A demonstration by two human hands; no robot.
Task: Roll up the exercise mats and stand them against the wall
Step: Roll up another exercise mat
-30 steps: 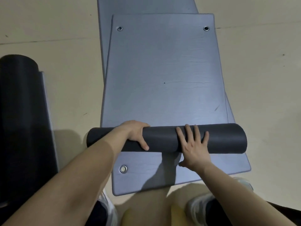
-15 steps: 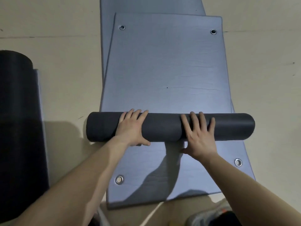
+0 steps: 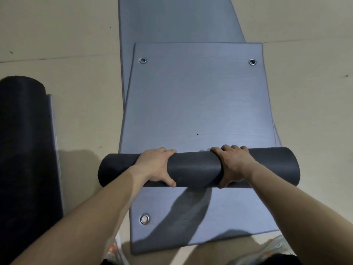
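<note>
Nearest: your shoes (image 3: 278, 246) show blurred at the bottom edge, on the beige floor (image 3: 315, 111). Just beyond them is the near end of the lower mat (image 3: 238, 213), grey and flat, with one metal eyelet (image 3: 144, 219) near its left corner. Shadows of your forearms fall across it.

On top of that: the roll (image 3: 196, 168), dark grey, lying crosswise, its left end overhanging the lower mat's left edge. It is the rolled-up near part of the top mat (image 3: 196, 104). Your left hand (image 3: 155, 166) grips the roll left of centre, fingers curled over the far side, thumb on the near side. Your right hand (image 3: 234, 165) grips it right of centre in the same way. The hands are apart, with bare roll between them.

Beyond the roll: the unrolled part of the top mat lies flat, with the far eyelets (image 3: 142, 60) at its two far corners. Past its far end more grey mat runs off the top of the view, skewed left. Cannot tell whether this is the lower mat or a third.

Left side, well apart from the stack: a dark rolled mat (image 3: 24, 150) runs along the edge of view, with a grey strip along its right side.
</note>
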